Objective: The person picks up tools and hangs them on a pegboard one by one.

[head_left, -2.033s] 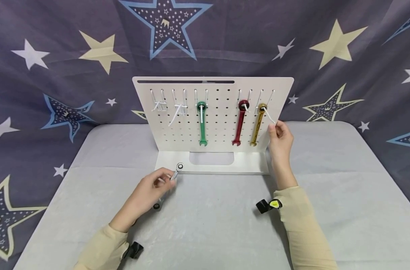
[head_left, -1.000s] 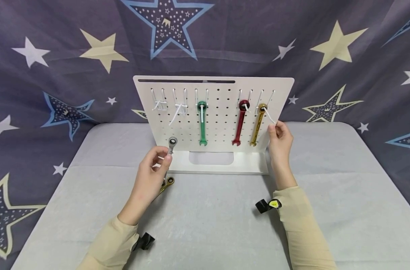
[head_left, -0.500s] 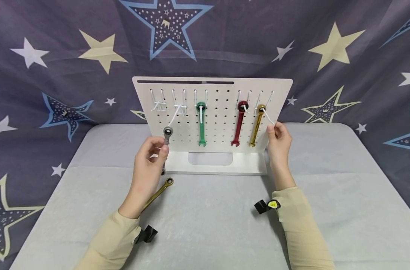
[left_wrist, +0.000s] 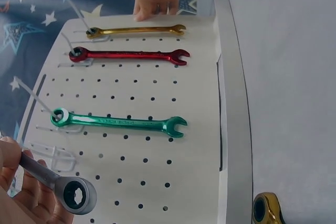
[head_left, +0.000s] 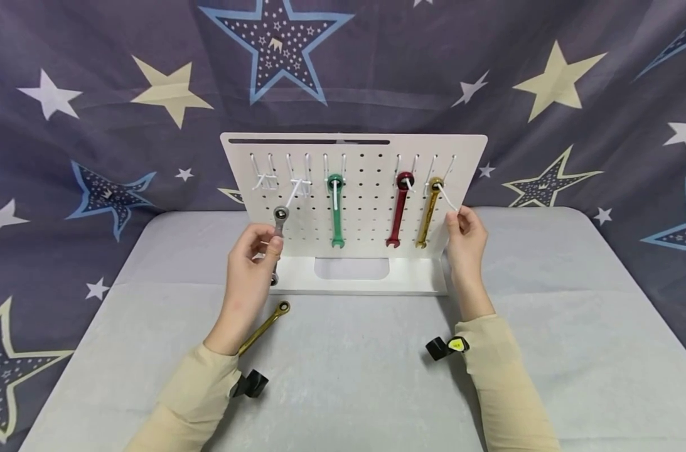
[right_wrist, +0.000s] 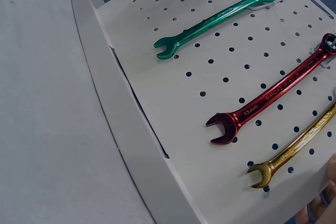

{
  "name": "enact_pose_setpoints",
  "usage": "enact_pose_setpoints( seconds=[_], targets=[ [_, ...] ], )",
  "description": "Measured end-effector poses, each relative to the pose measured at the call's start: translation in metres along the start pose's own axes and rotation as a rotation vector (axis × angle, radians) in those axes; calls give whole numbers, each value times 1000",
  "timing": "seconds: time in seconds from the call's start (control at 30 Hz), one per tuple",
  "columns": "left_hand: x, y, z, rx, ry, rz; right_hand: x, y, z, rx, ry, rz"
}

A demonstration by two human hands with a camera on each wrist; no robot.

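Observation:
My left hand (head_left: 246,270) pinches a grey double-ended ring wrench (head_left: 280,215) between thumb and fingers. The wrench stands nearly upright before the lower left of a white pegboard (head_left: 371,245), its upper ring close to the tip of a long white hook (head_left: 294,192). In the left wrist view, a ring end of this grey wrench (left_wrist: 76,194) sticks out past the fingers. With thumb and fingertips, my right hand (head_left: 468,242) holds the board's right edge. On the board hang a green wrench (head_left: 337,216), a red wrench (head_left: 398,216) and a gold wrench (head_left: 428,216).
Another gold wrench (head_left: 266,325) lies on the grey-covered table (head_left: 365,364), partly hidden behind the left wrist. A bare white hook (head_left: 265,181) sits at the board's far left. The pegboard's base ledge (head_left: 416,279) runs along the front. Behind hangs a star-patterned curtain (head_left: 376,69).
My left hand has raised the grey wrench from near the table to the board's lower left, and the gold wrench on the table has come into view. My right hand has stayed at the edge.

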State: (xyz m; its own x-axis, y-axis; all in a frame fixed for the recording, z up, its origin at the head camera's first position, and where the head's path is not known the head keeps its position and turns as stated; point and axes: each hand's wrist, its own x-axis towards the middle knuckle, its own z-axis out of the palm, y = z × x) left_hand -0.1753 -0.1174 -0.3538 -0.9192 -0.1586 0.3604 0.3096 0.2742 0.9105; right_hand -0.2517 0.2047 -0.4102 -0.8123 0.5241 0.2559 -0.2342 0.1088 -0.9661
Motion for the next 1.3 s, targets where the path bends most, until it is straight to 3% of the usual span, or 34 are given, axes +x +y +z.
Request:
enact_pose_setpoints(
  seconds=[0.23,0.63,1.3],
  targets=[
    [7,-5,-1,30,-1,-47,-3,0,1,-2,-13,14],
    [30,-8,17,-45,1,-13,1,-3,1,7,-11,-6],
    [49,-16,27,1,-3,-76,-2,-1,-1,0,-19,18]
  ],
)
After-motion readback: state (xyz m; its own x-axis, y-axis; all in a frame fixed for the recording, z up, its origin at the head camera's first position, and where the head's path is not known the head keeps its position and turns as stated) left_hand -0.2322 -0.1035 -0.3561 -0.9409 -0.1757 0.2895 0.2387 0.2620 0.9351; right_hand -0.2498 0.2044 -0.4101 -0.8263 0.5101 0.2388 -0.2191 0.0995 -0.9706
